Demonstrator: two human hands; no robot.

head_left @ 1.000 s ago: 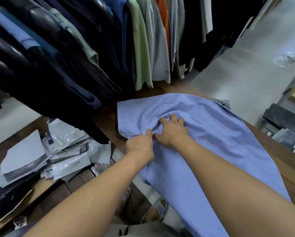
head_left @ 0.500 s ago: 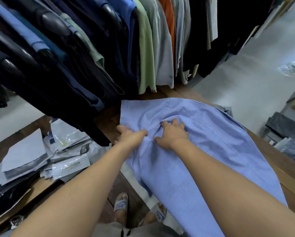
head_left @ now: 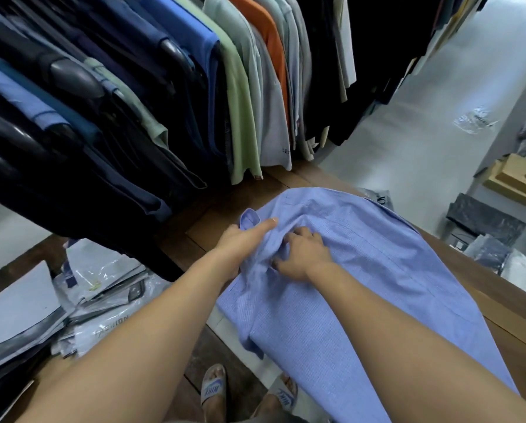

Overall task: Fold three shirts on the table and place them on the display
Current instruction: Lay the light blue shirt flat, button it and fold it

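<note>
Shirt (pale blue) covers wooden bench beneath racked clothes; I see left grip, right grip clutching it.

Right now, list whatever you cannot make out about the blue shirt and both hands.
Head view, blue shirt: near end covered by the right forearm and cut by the bottom edge.
Head view, left hand: lower fingers buried in bunched cloth, so its grip is unclear.
Head view, hanging grey shirt: its lettering is too small to read.
</note>
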